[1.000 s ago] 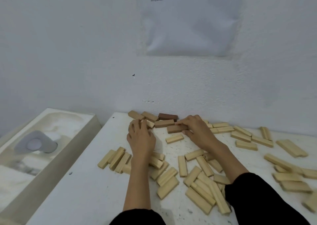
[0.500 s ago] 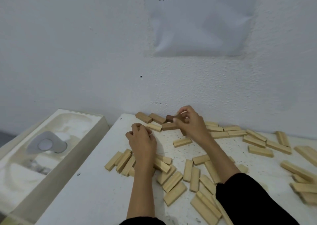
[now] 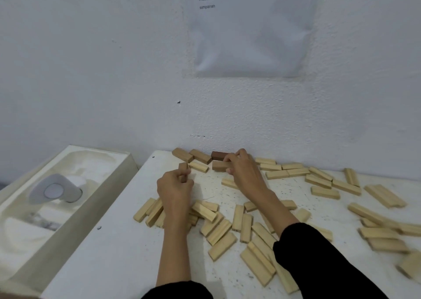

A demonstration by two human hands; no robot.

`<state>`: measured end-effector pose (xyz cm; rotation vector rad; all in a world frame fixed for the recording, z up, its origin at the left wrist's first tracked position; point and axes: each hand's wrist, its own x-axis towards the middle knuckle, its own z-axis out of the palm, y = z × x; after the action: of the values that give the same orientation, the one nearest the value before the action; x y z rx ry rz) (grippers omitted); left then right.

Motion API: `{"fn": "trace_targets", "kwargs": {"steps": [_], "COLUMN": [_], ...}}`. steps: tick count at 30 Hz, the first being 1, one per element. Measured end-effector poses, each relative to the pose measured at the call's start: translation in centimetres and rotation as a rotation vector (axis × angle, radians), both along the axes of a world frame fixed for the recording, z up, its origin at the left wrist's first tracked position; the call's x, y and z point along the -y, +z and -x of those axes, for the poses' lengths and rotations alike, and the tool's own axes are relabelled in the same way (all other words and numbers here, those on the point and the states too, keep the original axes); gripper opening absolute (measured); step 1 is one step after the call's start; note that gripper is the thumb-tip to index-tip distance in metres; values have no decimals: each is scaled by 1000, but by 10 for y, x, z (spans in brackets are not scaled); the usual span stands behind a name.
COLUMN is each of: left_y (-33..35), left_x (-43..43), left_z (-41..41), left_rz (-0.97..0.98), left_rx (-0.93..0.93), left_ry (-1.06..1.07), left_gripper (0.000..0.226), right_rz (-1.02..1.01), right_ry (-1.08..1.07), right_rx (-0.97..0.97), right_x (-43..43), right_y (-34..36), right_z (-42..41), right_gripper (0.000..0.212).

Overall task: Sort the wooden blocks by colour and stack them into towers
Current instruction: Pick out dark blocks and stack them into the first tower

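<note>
Pale blocks (image 3: 222, 231) lie scattered across the near worktop (image 3: 114, 253). Beyond them the left grip (image 3: 175, 188) pinches a tan block (image 3: 183, 167) upright, while the right grip (image 3: 245, 172) grasps a brown block (image 3: 219, 166) lying just in front of a dark brown block (image 3: 218, 155) by the wall (image 3: 114, 82).

The person wears a plain black long-sleeved top of matte fabric. The left sleeve (image 3: 180, 290) ends at the near edge of the desk (image 3: 109, 264); the right sleeve (image 3: 319, 264) ends further in over the desk, at mid-forearm. The left hand (image 3: 175, 189) and right hand (image 3: 246, 173) are bare.
</note>
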<state>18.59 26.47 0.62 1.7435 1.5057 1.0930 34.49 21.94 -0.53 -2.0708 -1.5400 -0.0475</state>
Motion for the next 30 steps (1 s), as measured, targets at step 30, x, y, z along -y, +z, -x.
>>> {"fn": "trace_targets", "kwargs": {"steps": [30], "left_y": [7], "left_x": [236], "left_z": [114], "left_rz": [-198], "left_rx": [-297], "left_ry": [-709], "left_gripper": [25], "right_rz": [-44], "right_ry": [-249], "right_rx": [-301], "right_x": [294], "right_y": [8], "right_z": [152], "right_gripper": [37]}}
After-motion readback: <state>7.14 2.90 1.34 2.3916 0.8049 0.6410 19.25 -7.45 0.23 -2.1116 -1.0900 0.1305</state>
